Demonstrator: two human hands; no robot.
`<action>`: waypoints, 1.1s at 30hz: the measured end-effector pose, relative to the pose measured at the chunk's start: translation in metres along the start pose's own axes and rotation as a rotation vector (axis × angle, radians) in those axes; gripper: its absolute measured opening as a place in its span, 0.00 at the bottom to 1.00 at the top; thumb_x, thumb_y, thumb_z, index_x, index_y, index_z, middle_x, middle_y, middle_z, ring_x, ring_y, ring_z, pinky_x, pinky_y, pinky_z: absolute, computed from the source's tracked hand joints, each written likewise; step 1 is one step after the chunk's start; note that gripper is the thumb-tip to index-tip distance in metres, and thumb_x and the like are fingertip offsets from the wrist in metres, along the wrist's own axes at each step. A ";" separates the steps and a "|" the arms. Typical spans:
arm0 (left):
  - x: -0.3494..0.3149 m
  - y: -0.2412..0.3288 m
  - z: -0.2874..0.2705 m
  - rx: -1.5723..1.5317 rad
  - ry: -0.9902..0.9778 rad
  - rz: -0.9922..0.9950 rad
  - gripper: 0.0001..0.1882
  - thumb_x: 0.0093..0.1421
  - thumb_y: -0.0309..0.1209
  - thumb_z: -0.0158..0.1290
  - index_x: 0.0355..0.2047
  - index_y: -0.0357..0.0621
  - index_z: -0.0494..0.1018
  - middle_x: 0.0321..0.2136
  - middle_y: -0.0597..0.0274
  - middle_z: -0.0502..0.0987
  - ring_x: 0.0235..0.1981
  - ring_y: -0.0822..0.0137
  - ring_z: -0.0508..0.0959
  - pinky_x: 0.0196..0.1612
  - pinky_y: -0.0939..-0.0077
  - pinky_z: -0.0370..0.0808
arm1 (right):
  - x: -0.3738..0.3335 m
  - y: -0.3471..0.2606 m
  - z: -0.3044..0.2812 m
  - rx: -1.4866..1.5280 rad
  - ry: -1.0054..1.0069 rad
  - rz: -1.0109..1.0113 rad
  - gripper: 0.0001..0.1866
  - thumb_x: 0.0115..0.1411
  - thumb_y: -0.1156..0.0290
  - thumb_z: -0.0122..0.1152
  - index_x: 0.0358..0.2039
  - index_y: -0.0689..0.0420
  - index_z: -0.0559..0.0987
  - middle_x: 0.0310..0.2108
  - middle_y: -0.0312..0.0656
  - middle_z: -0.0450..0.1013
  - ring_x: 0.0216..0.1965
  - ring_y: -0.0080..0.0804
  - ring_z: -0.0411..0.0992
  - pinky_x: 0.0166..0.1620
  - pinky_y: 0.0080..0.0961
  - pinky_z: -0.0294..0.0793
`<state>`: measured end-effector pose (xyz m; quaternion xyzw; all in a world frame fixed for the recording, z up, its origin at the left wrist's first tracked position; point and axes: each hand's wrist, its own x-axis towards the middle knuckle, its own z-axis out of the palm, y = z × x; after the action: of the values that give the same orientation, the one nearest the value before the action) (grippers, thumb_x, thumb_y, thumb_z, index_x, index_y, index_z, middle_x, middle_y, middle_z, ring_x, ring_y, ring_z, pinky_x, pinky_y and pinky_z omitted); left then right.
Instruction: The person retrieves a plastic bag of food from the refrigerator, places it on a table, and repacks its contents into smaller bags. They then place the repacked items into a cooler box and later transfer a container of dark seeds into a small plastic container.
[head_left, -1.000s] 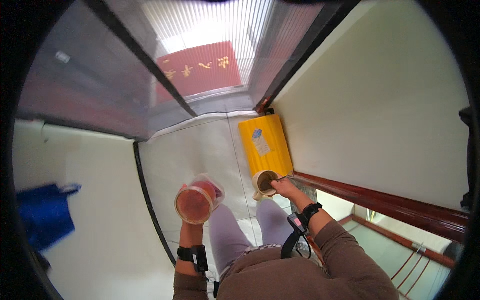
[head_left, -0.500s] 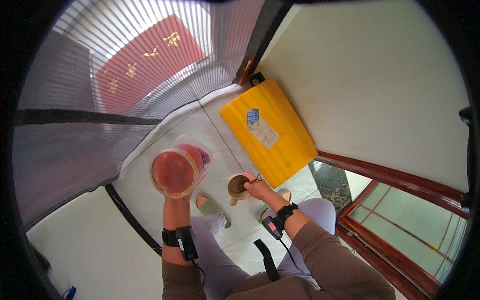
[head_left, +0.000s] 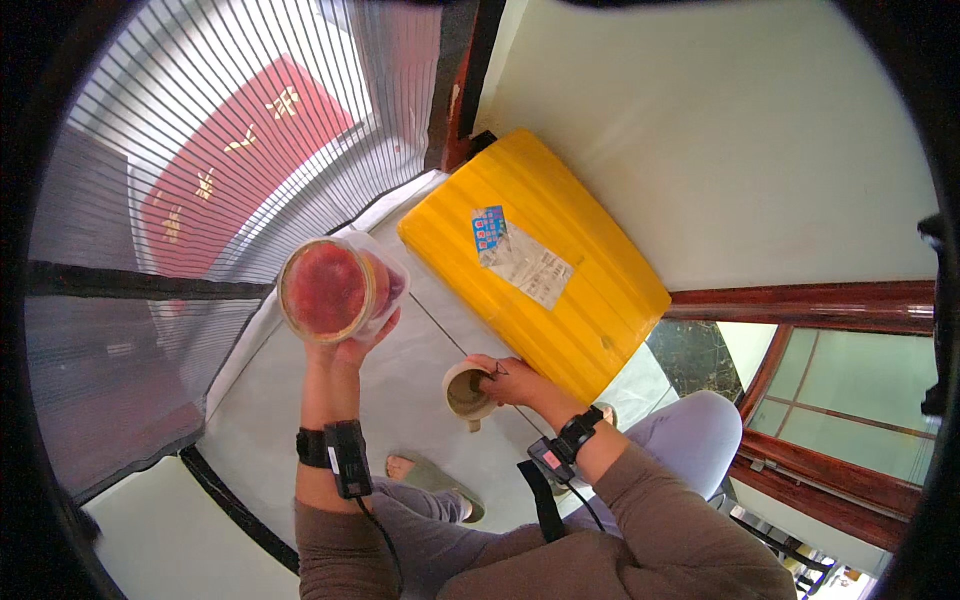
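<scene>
Left hand: my left hand (head_left: 352,345) is clasped on the jar (head_left: 325,290), bearing it from below, with my fingers coming up along its right side.
Jar: it sits directly above my left wrist, its round end turned up toward my eyes; red shows through that end, inside a pale rim.
Clear wall: the see-through side (head_left: 399,275) runs back to the right of the round end, and darker red and purplish stuff shows within; I cannot tell what it is.
Right hand: my right hand (head_left: 512,382) is closed on the mug (head_left: 467,391) at its right edge, the thumb reaching in over the rim.
Mug: it lies just left of my right fingers, mouth up toward me, with something brownish inside that I cannot make out.
Mug handle: the handle (head_left: 474,425) points back toward my body, free of my grip.
Dark loop: a thin dark loop (head_left: 499,370) shows at my right thumb; its kind is unclear.
Between the hands: jar and mug are well apart, the jar to the left and farther from my body.
Yellow case: the ridged yellow case (head_left: 575,235) lies beyond my right hand, beside the pale wall (head_left: 760,140), with a paper label (head_left: 540,275) on top.
Curtain: a mesh curtain (head_left: 90,350) hangs beyond the jar, with a red mat (head_left: 235,180) visible through it.
</scene>
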<state>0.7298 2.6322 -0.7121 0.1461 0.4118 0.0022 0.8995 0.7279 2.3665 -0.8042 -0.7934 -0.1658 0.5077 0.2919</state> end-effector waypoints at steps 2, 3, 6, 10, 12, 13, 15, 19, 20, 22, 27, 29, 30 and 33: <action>0.003 0.001 -0.005 0.028 -0.097 0.014 0.27 0.49 0.58 0.51 0.43 0.57 0.73 0.43 0.65 0.76 0.48 0.60 0.71 0.44 0.54 0.71 | -0.009 -0.004 -0.007 0.012 -0.023 0.008 0.27 0.53 0.68 0.49 0.56 0.45 0.64 0.31 0.45 0.75 0.26 0.35 0.74 0.34 0.31 0.75; 0.004 0.003 -0.007 0.051 -0.136 0.032 0.27 0.49 0.59 0.51 0.43 0.58 0.73 0.43 0.65 0.76 0.48 0.60 0.71 0.44 0.54 0.72 | -0.014 -0.009 -0.010 0.023 -0.039 0.005 0.28 0.53 0.68 0.50 0.57 0.45 0.64 0.31 0.46 0.76 0.27 0.38 0.75 0.35 0.33 0.74; 0.001 0.007 -0.008 0.036 -0.062 0.052 0.27 0.49 0.60 0.50 0.43 0.59 0.73 0.42 0.67 0.75 0.49 0.60 0.71 0.44 0.53 0.70 | -0.034 -0.022 -0.019 0.228 -0.063 -0.004 0.28 0.53 0.69 0.51 0.57 0.45 0.64 0.30 0.40 0.75 0.26 0.31 0.73 0.35 0.28 0.74; -0.006 0.010 -0.003 0.031 -0.014 0.064 0.27 0.49 0.60 0.50 0.43 0.59 0.73 0.43 0.67 0.75 0.48 0.60 0.70 0.44 0.53 0.69 | -0.066 -0.031 -0.055 0.178 0.072 -0.143 0.29 0.54 0.70 0.50 0.59 0.46 0.62 0.33 0.36 0.74 0.28 0.24 0.71 0.33 0.23 0.73; -0.009 0.009 0.001 0.061 0.022 0.095 0.28 0.51 0.61 0.44 0.45 0.58 0.71 0.44 0.66 0.74 0.48 0.58 0.71 0.45 0.54 0.68 | -0.085 -0.031 -0.075 0.053 0.207 -0.295 0.30 0.54 0.71 0.48 0.60 0.47 0.62 0.36 0.37 0.73 0.30 0.22 0.71 0.34 0.21 0.73; -0.010 0.010 0.003 0.077 0.034 0.101 0.29 0.53 0.62 0.41 0.45 0.58 0.70 0.45 0.66 0.73 0.48 0.56 0.71 0.46 0.54 0.67 | -0.090 -0.031 -0.082 0.092 0.191 -0.239 0.30 0.54 0.72 0.48 0.60 0.48 0.61 0.37 0.37 0.73 0.32 0.22 0.71 0.35 0.21 0.73; -0.014 0.010 0.005 0.057 0.015 0.101 0.29 0.53 0.62 0.40 0.45 0.58 0.71 0.44 0.66 0.74 0.46 0.56 0.73 0.44 0.54 0.68 | -0.099 -0.028 -0.088 0.175 0.163 -0.156 0.30 0.54 0.73 0.48 0.60 0.49 0.61 0.39 0.37 0.73 0.35 0.22 0.70 0.38 0.21 0.73; -0.018 0.010 0.006 0.072 -0.048 0.080 0.29 0.53 0.62 0.40 0.43 0.57 0.72 0.40 0.64 0.76 0.39 0.55 0.76 0.37 0.55 0.71 | -0.073 -0.022 -0.043 0.168 -0.005 -0.166 0.28 0.53 0.74 0.48 0.58 0.49 0.64 0.45 0.37 0.71 0.47 0.24 0.67 0.48 0.23 0.68; -0.018 0.009 0.005 0.055 -0.069 0.072 0.29 0.53 0.62 0.40 0.42 0.56 0.73 0.37 0.63 0.77 0.35 0.55 0.78 0.31 0.58 0.73 | -0.063 -0.021 -0.032 0.161 -0.031 -0.172 0.28 0.53 0.73 0.48 0.58 0.49 0.64 0.45 0.37 0.71 0.47 0.24 0.67 0.49 0.23 0.67; -0.019 0.009 0.003 0.061 -0.113 0.083 0.29 0.50 0.63 0.44 0.43 0.59 0.73 0.42 0.65 0.75 0.43 0.57 0.73 0.39 0.56 0.71 | -0.048 -0.016 -0.018 0.141 -0.126 -0.097 0.28 0.54 0.73 0.48 0.57 0.49 0.64 0.45 0.37 0.71 0.46 0.25 0.67 0.49 0.23 0.67; -0.027 0.008 -0.002 0.019 -0.057 0.119 0.28 0.53 0.60 0.40 0.41 0.55 0.73 0.38 0.62 0.76 0.36 0.56 0.77 0.28 0.61 0.72 | -0.050 -0.016 -0.029 0.086 0.015 -0.294 0.28 0.54 0.72 0.48 0.58 0.49 0.63 0.46 0.41 0.71 0.48 0.29 0.68 0.52 0.25 0.65; -0.029 0.008 0.000 0.029 -0.012 0.135 0.28 0.53 0.60 0.40 0.42 0.55 0.73 0.39 0.63 0.76 0.37 0.56 0.76 0.29 0.61 0.72 | -0.058 -0.025 -0.039 0.125 0.093 -0.322 0.28 0.53 0.71 0.48 0.58 0.50 0.63 0.47 0.43 0.71 0.50 0.31 0.68 0.53 0.26 0.65; -0.030 0.007 0.002 0.036 0.029 0.138 0.28 0.53 0.59 0.40 0.42 0.55 0.73 0.39 0.64 0.76 0.37 0.56 0.76 0.30 0.61 0.73 | -0.065 -0.029 -0.049 0.119 0.144 -0.253 0.29 0.53 0.71 0.48 0.58 0.51 0.63 0.48 0.43 0.71 0.51 0.31 0.67 0.54 0.26 0.64; -0.031 0.005 0.008 0.016 -0.012 0.147 0.27 0.53 0.59 0.40 0.42 0.56 0.73 0.39 0.66 0.76 0.38 0.57 0.75 0.34 0.61 0.72 | -0.075 -0.036 -0.080 0.123 0.246 -0.339 0.28 0.53 0.72 0.49 0.57 0.55 0.64 0.50 0.42 0.68 0.53 0.31 0.65 0.55 0.25 0.62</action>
<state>0.7159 2.6309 -0.6824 0.1830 0.3945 0.0639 0.8982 0.7689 2.3288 -0.7027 -0.7909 -0.2290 0.3598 0.4389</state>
